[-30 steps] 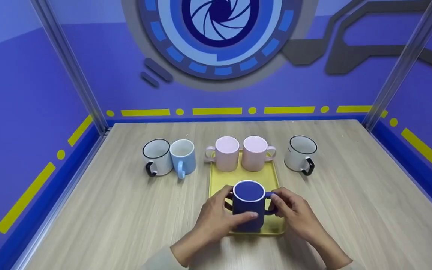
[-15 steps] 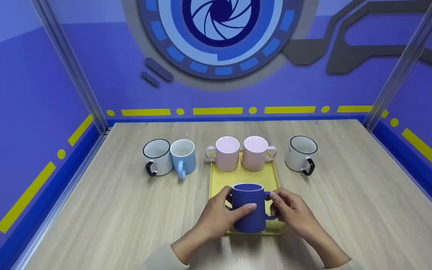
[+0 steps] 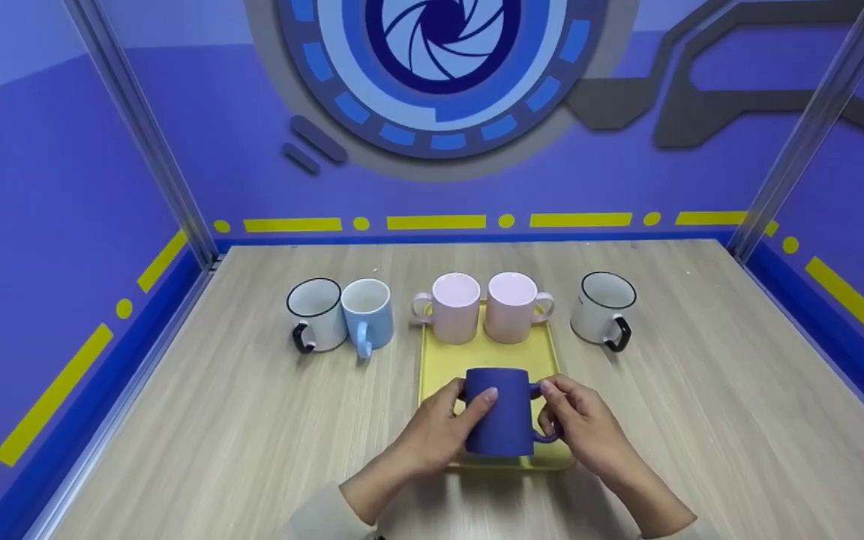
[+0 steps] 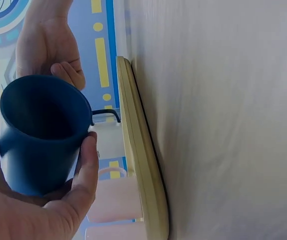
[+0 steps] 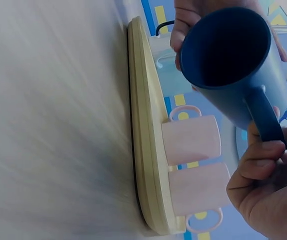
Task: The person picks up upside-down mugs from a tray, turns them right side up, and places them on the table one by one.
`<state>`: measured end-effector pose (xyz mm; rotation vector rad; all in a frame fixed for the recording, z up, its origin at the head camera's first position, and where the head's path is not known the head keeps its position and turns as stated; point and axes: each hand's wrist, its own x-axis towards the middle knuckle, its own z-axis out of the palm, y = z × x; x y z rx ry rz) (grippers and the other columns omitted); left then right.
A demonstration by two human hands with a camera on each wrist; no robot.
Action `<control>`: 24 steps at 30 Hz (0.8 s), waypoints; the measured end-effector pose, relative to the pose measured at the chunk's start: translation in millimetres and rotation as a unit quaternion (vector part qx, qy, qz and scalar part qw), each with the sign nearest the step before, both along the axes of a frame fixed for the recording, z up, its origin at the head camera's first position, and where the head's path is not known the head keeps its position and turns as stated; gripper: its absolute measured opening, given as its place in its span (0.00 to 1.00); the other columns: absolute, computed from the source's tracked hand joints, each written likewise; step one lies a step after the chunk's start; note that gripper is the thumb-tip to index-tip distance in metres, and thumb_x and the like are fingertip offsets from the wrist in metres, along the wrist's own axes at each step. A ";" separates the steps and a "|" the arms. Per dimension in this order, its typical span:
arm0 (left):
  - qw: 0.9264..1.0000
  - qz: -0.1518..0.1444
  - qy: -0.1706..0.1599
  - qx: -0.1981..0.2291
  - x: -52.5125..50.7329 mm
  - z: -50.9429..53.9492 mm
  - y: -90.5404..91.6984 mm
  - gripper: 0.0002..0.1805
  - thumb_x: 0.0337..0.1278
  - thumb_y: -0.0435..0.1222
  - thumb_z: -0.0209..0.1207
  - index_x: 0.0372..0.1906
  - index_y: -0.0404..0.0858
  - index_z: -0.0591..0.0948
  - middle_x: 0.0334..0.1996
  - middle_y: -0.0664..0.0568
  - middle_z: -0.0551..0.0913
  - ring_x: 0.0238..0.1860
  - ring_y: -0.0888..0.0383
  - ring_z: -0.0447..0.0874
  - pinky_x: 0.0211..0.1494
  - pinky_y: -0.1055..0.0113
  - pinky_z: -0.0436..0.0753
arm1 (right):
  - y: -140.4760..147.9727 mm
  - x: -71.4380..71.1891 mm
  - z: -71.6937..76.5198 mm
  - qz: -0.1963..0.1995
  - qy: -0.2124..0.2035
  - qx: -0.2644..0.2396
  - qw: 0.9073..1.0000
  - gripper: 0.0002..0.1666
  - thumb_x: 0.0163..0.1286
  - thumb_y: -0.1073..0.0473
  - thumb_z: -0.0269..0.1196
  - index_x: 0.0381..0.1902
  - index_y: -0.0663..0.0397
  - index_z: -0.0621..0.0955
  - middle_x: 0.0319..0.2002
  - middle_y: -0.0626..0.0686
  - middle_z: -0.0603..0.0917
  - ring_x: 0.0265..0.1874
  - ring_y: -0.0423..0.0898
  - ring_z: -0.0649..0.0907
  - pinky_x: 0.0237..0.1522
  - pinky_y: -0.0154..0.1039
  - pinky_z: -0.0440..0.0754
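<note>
Here's the navy mug held above the yellow tray, right between the two palms, left hand gripping its body, right hand pinching its handle.

It's a booth — 3 printed walls around a wood-grain table.

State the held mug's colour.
The held mug is dark blue, showing best in the head view.

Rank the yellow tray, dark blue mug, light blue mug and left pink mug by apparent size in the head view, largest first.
Yellow tray, though partly covered
Dark blue mug, nearer the camera
Light blue mug and left pink mug: too alike to rank
</note>
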<state>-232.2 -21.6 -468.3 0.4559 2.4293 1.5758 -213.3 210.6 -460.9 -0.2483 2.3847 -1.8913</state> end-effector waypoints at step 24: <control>0.823 -0.056 0.502 -0.260 -7.6 -2.2 -9.7 0.64 0.40 0.53 0.82 0.82 0.60 0.54 0.82 0.51 0.55 0.81 0.50 0.57 0.80 0.54 0.67 | -1.7 2.3 14.6 -0.008 -0.051 -0.020 0.998 0.19 0.86 0.55 0.48 0.44 0.69 0.75 0.21 0.50 0.72 0.19 0.38 0.68 0.21 0.28 0.62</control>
